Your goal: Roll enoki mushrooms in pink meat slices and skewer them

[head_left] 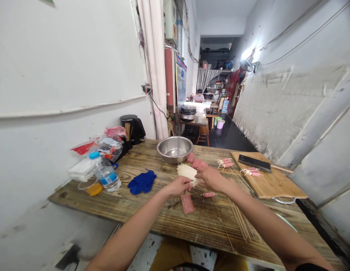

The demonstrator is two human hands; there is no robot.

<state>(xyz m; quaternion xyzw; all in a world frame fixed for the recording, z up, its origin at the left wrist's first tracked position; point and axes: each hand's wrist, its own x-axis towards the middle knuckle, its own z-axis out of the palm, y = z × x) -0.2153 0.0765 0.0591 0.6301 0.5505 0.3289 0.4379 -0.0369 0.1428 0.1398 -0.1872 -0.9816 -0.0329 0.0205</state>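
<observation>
My left hand [180,186] is closed, its fingertips pinching one end of a small bundle of enoki mushrooms [195,183]. At the bundle's other end are the bent fingers of my right hand [211,178], also closed on it. Just beyond lies a pile of pale enoki mushrooms [184,170]. A flat pink meat slice [187,204] rests on the wooden table in front of my left hand. To its right is a meat roll [209,194] with pale mushroom ends poking out. Stacked pink meat slices [199,163] sit behind my hands, partly hidden.
A steel bowl [175,149] stands at the back. Blue gloves [142,181] and a water bottle [107,175] are on the left. Bamboo skewers [240,218] lie right, near a cutting board [272,184] with a cleaver [254,163] and meat rolls [252,171]. A person [199,97] sits far back.
</observation>
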